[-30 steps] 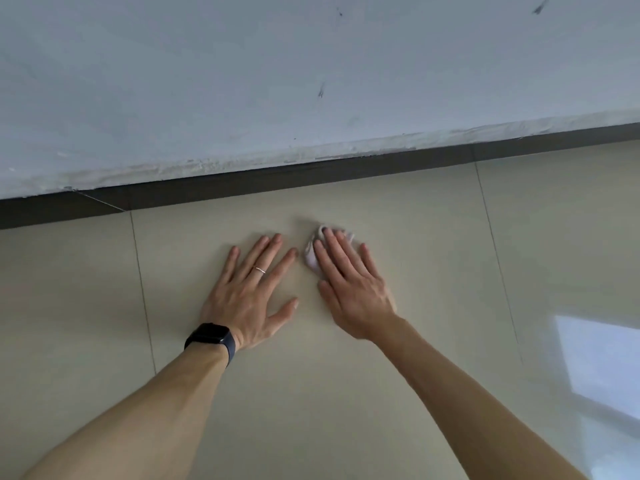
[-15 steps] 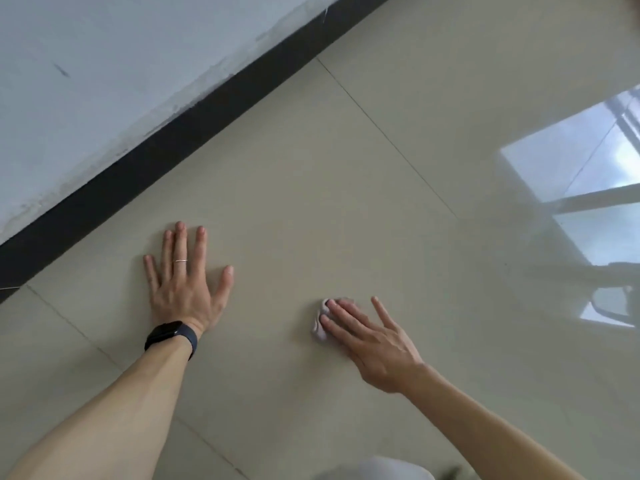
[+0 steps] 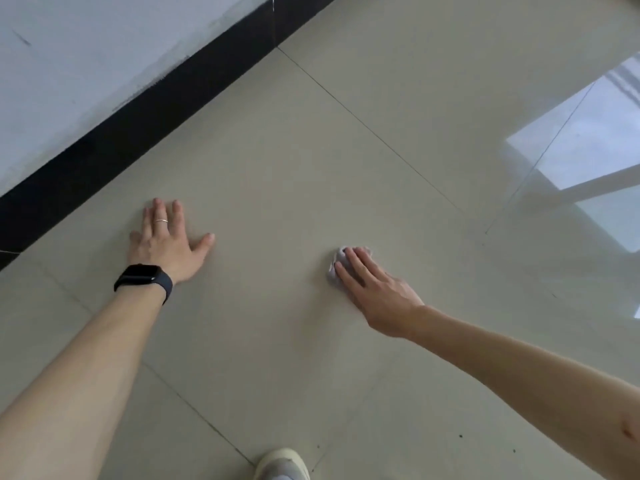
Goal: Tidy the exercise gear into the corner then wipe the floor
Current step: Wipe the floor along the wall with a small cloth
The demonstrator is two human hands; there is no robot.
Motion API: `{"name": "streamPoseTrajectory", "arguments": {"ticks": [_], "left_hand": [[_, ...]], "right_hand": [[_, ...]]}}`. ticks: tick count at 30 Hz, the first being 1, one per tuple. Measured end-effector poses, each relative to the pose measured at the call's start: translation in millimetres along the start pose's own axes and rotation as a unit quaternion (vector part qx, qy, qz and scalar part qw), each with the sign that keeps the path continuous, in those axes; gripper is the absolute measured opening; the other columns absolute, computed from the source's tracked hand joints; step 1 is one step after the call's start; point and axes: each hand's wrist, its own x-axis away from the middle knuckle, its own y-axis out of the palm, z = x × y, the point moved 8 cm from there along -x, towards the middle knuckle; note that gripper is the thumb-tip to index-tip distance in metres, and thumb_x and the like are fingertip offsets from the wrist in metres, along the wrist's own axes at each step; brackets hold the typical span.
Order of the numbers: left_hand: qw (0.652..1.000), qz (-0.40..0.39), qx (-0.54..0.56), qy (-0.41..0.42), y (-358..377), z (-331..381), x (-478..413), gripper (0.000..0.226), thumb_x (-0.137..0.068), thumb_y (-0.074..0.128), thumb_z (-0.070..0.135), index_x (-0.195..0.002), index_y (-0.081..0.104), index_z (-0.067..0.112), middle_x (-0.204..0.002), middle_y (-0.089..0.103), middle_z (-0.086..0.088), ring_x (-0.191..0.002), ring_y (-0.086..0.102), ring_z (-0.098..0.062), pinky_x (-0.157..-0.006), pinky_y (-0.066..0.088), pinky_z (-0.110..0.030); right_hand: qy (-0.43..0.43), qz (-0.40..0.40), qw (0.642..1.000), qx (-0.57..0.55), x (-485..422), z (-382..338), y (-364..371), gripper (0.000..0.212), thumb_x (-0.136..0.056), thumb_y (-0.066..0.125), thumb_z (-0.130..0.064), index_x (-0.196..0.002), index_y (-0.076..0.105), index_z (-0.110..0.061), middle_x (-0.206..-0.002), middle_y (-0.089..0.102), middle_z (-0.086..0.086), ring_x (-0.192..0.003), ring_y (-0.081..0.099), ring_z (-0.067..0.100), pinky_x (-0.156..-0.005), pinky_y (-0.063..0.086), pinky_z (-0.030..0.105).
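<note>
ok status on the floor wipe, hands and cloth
Left hand flat on floor, empty. Right hand pressing cloth to tile. Nothing in the way.

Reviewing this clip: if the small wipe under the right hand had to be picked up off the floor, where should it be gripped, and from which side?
Likely at the bunched edge of the wipe poking out past the right hand's fingertips, pinched from above. It lies crumpled and pressed to the floor, so only raised folds offer purchase.
</note>
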Motion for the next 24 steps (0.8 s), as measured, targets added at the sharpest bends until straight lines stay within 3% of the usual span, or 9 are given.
{"name": "streamPoseTrajectory", "arguments": {"ticks": [2,4,8,12,16,18,19,22,24], "left_hand": [[0.997,-0.073,-0.026,0.0,-1.3,19.3,25.6,0.101,-0.083,0.035,0.082,-0.158,0.003,0.023,-0.166,-0.006,-0.013,-0.151,0.008,-0.036,-0.119,0.02,-0.048],[0.991,-0.127,-0.02,0.043,8.4,46.4,58.1,0.094,-0.083,0.037,0.083,-0.157,0.006,0.034,-0.166,-0.005,-0.009,-0.15,0.012,-0.037,-0.119,0.023,-0.046],[0.979,-0.177,-0.011,0.103,49.7,85.8,135.8,0.082,-0.086,0.037,0.079,-0.153,0.001,0.05,-0.165,-0.016,0.0,-0.152,-0.004,-0.036,-0.122,0.011,-0.05],[0.987,-0.152,0.014,0.051,89.6,95.7,178.4,0.094,-0.083,0.041,0.08,-0.15,-0.017,0.05,-0.157,-0.038,0.003,-0.149,-0.023,-0.035,-0.117,0.01,-0.063],[0.992,-0.122,0.01,0.037,107.5,96.1,197.2,0.104,-0.079,0.046,0.082,-0.148,-0.024,0.048,-0.153,-0.044,0.006,-0.148,-0.026,-0.031,-0.114,0.015,-0.065],[0.992,-0.12,0.009,0.036,108.8,94.7,197.2,0.107,-0.077,0.05,0.082,-0.148,-0.022,0.049,-0.153,-0.043,0.007,-0.149,-0.025,-0.03,-0.114,0.018,-0.064],[0.991,-0.126,0.017,0.037,107.7,94.8,195.5,0.109,-0.076,0.054,0.081,-0.149,-0.021,0.05,-0.154,-0.042,0.007,-0.149,-0.025,-0.029,-0.114,0.018,-0.063],[0.987,-0.155,-0.003,0.045,102.4,95.9,189.6,0.118,-0.073,0.07,0.07,-0.15,-0.018,0.049,-0.158,-0.037,0.003,-0.15,-0.021,-0.031,-0.116,0.02,-0.06],[0.983,-0.173,-0.046,0.048,98.3,95.6,189.0,0.122,-0.074,0.076,0.061,-0.15,-0.019,0.049,-0.159,-0.035,0.003,-0.151,-0.017,-0.031,-0.117,0.019,-0.06]], "right_hand": [[-0.008,0.003,1.0,-0.025,38.0,-12.1,29.0,0.069,-0.097,0.028,-0.014,-0.16,0.0,-0.015,-0.167,-0.01,0.012,-0.154,-0.013,0.031,-0.119,0.029,0.05],[0.037,0.018,0.997,-0.068,63.1,-11.2,46.8,0.069,-0.096,0.024,-0.012,-0.161,0.003,-0.016,-0.168,-0.009,0.009,-0.154,-0.012,0.029,-0.118,0.029,0.052],[0.061,0.06,0.99,-0.111,78.8,-16.7,54.2,0.073,-0.09,0.019,-0.01,-0.16,0.002,-0.02,-0.168,-0.005,0.008,-0.154,-0.007,0.029,-0.122,0.02,0.05],[0.008,0.107,0.989,-0.101,68.9,27.7,29.7,0.064,-0.102,0.039,-0.009,-0.159,0.02,-0.028,-0.168,0.009,-0.004,-0.154,0.0,0.014,-0.123,0.018,0.043],[0.218,0.146,0.95,-0.169,61.2,112.6,8.1,0.063,-0.103,0.035,-0.009,-0.16,0.013,-0.028,-0.168,0.002,-0.002,-0.155,-0.002,0.021,-0.124,0.011,0.052],[0.278,0.162,0.926,-0.196,63.8,95.8,14.3,0.072,-0.097,0.036,-0.005,-0.161,0.01,-0.028,-0.169,-0.003,-0.001,-0.155,-0.006,0.022,-0.124,0.007,0.053],[0.245,0.171,0.934,-0.195,64.6,68.5,20.9,0.074,-0.094,0.038,-0.005,-0.16,0.013,-0.028,-0.169,-0.002,-0.002,-0.155,-0.007,0.021,-0.124,0.005,0.052],[-0.009,0.122,0.981,-0.147,77.4,-42.8,56.5,0.073,-0.089,0.036,-0.012,-0.158,0.024,-0.032,-0.168,0.006,-0.004,-0.155,-0.003,0.018,-0.122,0.008,0.047],[-0.129,0.095,0.981,-0.106,88.8,-78.7,75.0,0.071,-0.088,0.037,-0.012,-0.156,0.031,-0.033,-0.167,0.015,-0.002,-0.155,0.007,0.018,-0.122,0.018,0.046]]}}
